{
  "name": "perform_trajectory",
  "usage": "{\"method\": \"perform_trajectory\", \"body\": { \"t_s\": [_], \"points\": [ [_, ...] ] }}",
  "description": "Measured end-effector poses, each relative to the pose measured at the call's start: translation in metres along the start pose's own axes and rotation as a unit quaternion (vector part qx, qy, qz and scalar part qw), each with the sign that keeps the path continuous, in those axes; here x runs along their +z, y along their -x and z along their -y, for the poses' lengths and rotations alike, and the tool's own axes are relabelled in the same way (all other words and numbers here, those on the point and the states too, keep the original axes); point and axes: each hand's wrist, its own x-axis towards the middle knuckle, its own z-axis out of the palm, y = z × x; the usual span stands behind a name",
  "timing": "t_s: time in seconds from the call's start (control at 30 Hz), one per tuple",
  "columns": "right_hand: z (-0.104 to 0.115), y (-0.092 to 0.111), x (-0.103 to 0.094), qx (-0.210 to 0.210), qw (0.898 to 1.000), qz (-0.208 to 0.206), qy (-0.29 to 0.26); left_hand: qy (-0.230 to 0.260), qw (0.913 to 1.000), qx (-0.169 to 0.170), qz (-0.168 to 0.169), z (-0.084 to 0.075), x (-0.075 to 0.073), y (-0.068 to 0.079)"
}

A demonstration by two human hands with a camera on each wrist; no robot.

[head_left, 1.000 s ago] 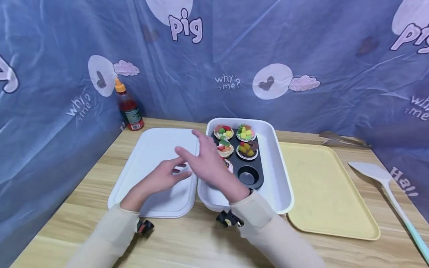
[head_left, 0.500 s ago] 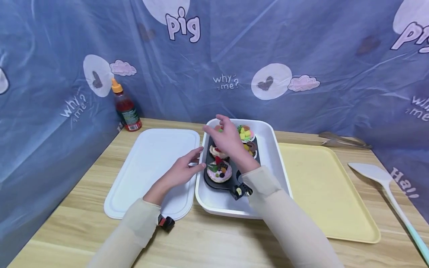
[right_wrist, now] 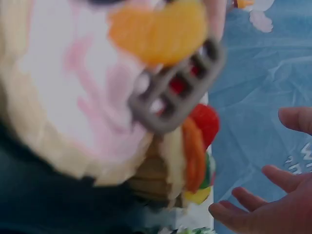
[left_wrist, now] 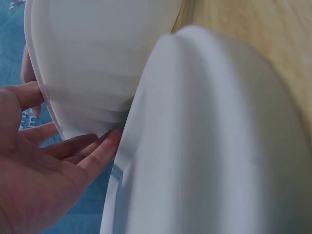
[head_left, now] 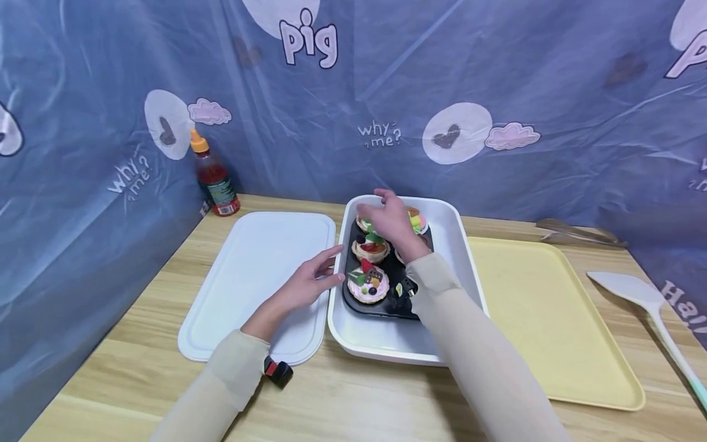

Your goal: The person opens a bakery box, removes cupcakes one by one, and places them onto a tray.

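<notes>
My left hand [head_left: 309,279] is at the left wall of a deep white tray [head_left: 386,337], with its fingers extended toward the rim. In the left wrist view, the fingertips of this hand [left_wrist: 53,165] lie along the wall, between the tray and a flat white lid [left_wrist: 219,146]. Over the tray's far part my right hand [head_left: 394,221] hovers with spread fingers and nothing between them. A black muffin tin [head_left: 394,270] lies inside, holding several toy cupcakes. The pink-cream cupcake [head_left: 369,284] and the strawberry-topped cupcake [head_left: 370,247] show plainly; my right hand and sleeve cover others.
A yellow tray [head_left: 541,319] is to the right, beside a white spatula [head_left: 626,286] with a green handle. Tongs [head_left: 580,233] lie at the back right. Back left stands a red sauce bottle [head_left: 216,181] before a blue patterned cloth [head_left: 304,135].
Both hands have moved right, the right hand also farther back, from near each other to over and beside the deep white tray. The view has shifted slightly.
</notes>
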Motion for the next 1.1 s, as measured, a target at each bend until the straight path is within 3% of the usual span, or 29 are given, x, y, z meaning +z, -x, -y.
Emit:
{"method": "perform_trajectory", "body": {
  "t_s": [0.3,0.57,0.83,1.1],
  "points": [
    [-0.017,-0.007,0.004,-0.014,0.999,-0.004,0.050,0.020,0.9997,-0.011,0.012,0.003,-0.003,-0.004],
    [-0.028,-0.011,0.003,0.003,0.998,-0.014,0.059,0.046,0.9986,-0.020,0.013,0.003,-0.002,-0.006],
    [-0.032,-0.014,0.010,-0.026,0.992,-0.032,0.119,0.060,0.9980,-0.021,0.003,0.003,-0.002,-0.003],
    [-0.030,-0.015,0.009,-0.010,0.986,-0.018,0.168,0.068,0.9974,-0.026,0.003,0.004,-0.002,-0.002]
  ]
}}
